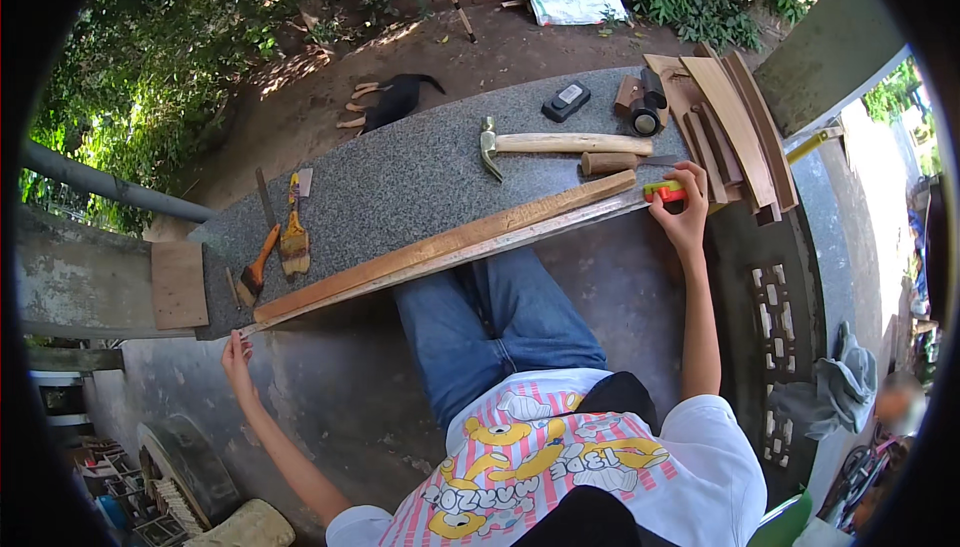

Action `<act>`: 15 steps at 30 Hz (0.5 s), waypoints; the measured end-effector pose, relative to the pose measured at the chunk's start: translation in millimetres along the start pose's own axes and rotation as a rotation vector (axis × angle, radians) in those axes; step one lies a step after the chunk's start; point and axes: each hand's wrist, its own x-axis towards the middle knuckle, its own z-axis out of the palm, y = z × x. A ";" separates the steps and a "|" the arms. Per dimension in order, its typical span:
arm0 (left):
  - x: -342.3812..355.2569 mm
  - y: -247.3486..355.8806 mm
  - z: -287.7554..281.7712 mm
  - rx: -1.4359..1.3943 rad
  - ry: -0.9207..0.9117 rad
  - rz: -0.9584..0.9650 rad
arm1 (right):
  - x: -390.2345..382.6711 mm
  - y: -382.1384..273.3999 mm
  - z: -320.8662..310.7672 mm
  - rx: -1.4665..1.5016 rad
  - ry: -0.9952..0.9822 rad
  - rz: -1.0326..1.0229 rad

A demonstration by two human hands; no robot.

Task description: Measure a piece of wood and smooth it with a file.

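Note:
My right hand (683,209) grips a red and yellow tape measure (663,191) at the right end of a long wooden strip (445,247) on the granite bench's near edge. The extended pale blade (470,252) runs along the strip. My left hand (236,355) pinches the blade's far-left end, beside the strip's end. Above the strip lie a claw hammer (566,144), a wooden-handled tool (610,164), a small dark device (566,101) and two paintbrushes (294,245) (258,270).
Stacked wooden pieces (750,137) and dark cylindrical items (645,122) fill the bench's right end. A thin board (178,284) rests at the left. A concrete pillar (830,47) and railing (115,179) flank the bench (380,177). A dog (395,102) lies on the ground beyond it.

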 end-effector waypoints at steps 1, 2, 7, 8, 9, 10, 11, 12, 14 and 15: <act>12.5 -11.1 0.2 0.012 0.054 -0.022 | 0.0 3.7 1.2 0.002 -0.005 0.000; 22.2 -19.5 1.0 0.012 0.056 -0.026 | 1.8 8.8 4.3 -0.008 0.017 -0.004; 46.6 -39.5 23.0 0.076 0.093 0.024 | 11.2 41.6 16.2 -0.009 0.027 0.025; 51.2 -45.0 24.2 0.076 0.095 0.023 | 11.8 47.3 22.5 -0.035 0.014 0.008; 55.5 -50.7 22.7 0.097 0.129 0.054 | 12.8 48.6 26.9 -0.031 0.011 0.006; 59.6 -56.0 20.4 0.118 0.162 0.084 | 13.1 49.9 31.4 -0.029 0.011 -0.002; 62.0 -59.3 20.1 0.119 0.168 0.079 | 14.0 49.9 34.6 -0.026 0.009 -0.011; 64.9 -62.0 19.3 0.122 0.166 0.088 | 13.7 49.9 35.3 -0.021 0.017 0.007; 65.1 -64.1 23.1 0.145 0.150 0.066 | 12.6 50.4 34.5 -0.031 0.009 0.000; 63.3 -63.1 27.7 0.146 0.152 0.058 | 12.1 51.9 32.9 -0.044 0.012 -0.003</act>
